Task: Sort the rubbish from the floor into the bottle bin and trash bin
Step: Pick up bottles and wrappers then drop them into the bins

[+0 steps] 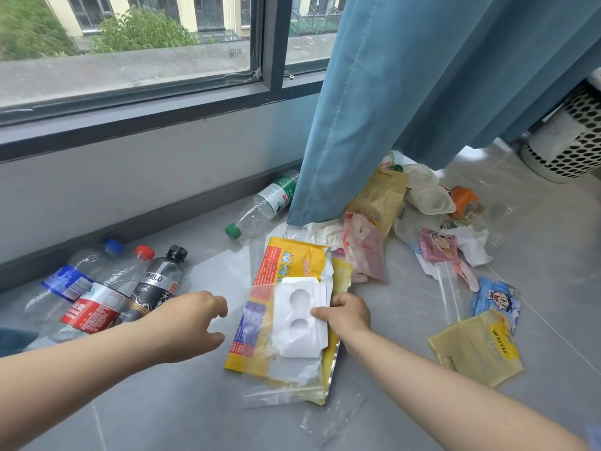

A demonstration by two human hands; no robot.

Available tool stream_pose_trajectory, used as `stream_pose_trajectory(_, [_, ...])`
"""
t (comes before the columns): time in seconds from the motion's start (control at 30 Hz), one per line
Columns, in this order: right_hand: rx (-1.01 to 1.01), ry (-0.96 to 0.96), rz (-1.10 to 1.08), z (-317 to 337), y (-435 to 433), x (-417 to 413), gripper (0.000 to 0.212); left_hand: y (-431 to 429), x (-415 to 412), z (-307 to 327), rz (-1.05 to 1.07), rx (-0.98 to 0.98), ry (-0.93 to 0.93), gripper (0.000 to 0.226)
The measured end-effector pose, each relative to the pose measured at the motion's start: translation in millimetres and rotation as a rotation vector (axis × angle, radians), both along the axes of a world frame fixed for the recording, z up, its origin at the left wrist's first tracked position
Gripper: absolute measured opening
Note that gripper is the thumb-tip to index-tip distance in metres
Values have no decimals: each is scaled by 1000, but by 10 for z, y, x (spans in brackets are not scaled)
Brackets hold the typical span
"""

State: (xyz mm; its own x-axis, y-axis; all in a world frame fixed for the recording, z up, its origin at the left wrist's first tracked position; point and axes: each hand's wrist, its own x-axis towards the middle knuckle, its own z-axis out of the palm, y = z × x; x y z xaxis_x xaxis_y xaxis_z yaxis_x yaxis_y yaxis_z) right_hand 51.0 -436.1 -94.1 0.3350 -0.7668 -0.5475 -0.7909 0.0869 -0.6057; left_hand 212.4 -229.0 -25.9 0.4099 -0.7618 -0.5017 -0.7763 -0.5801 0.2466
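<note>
Right hand: grip pinches a layered bundle, near centre of the grey polished floor. The bundle is a glossy yellow packet, a white moulded insert with two round hollows, and a clear film bag. Left hand: grip wide, fingers spread, holding nothing. Three clear plastic bottles lie left. Crumpled wrappers lie right, by the blue curtain.

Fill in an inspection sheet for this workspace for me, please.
Surface: grey tiled floor, littered.
Job's things: black-capped bottle, red-capped bottle and blue-capped bottle lie side by side near the wall; green-capped bottle by the blue curtain; yellow bag under white card insert.
Clutter: pink wrapper, yellow pouch, white plastic cups.
Hands: left hand open, holding nothing; right hand grips the white card insert.
Cables: nothing seen.
Surroundings: window, blue curtain, white perforated basket.
</note>
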Motion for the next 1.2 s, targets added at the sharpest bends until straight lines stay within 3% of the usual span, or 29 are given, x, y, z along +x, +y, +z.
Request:
stream_pose_trajectory(0.1, [-26,-135,-17,56,88,47,24,23,35,-8,40,2,5,40])
stream_pose_trajectory(0.3, [-187,-361,158,339,300,177,24,172,267,-93,214,17,-90,44])
stream_pose_trajectory(0.5, [-236,-463,242,488,385,309,23,393,508,-115,413,4,-157,43])
stream_pose_trajectory(0.6, [-246,-468,236,481,399,329,26,459,553,-143,459,-1,-146,38])
stream_pose_trajectory(0.77, [-261,-476,180,496,415,311,31,506,570,-252,507,13,-99,50])
stream_pose_trajectory(0.93, [-248,-368,160,452,401,277,62,491,524,-320,601,15,43,58])
stream_pose_trajectory(1.2, [105,-221,17,17,477,116,86,405,347,-421,621,13,152,48])
